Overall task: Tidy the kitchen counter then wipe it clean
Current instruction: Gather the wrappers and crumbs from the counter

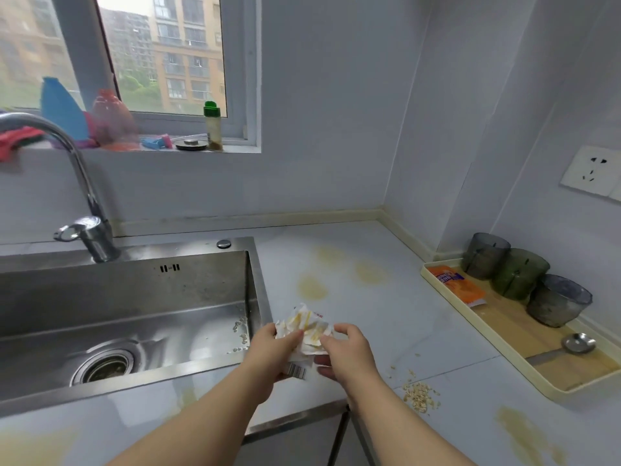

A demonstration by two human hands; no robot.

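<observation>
A crumpled white wrapper [307, 326] with yellow marks and a barcode is held just above the pale counter [386, 317], right of the sink. My left hand [275, 354] grips its left side with curled fingers. My right hand [346, 354] pinches its right side. Yellowish stains [312, 287] mark the counter beyond the wrapper, and another stain [524, 432] lies at the front right. A small heap of spilled oats [418, 395] lies right of my right forearm.
The steel sink [134, 297] with a tap [90, 230] fills the left; a few grains lie in its right corner. At the right, a cream tray [504, 348] holds an orange packet [457, 284], three dark tumblers [519, 274] and a metal spoon [578, 343]. Bottles stand on the windowsill [168, 148].
</observation>
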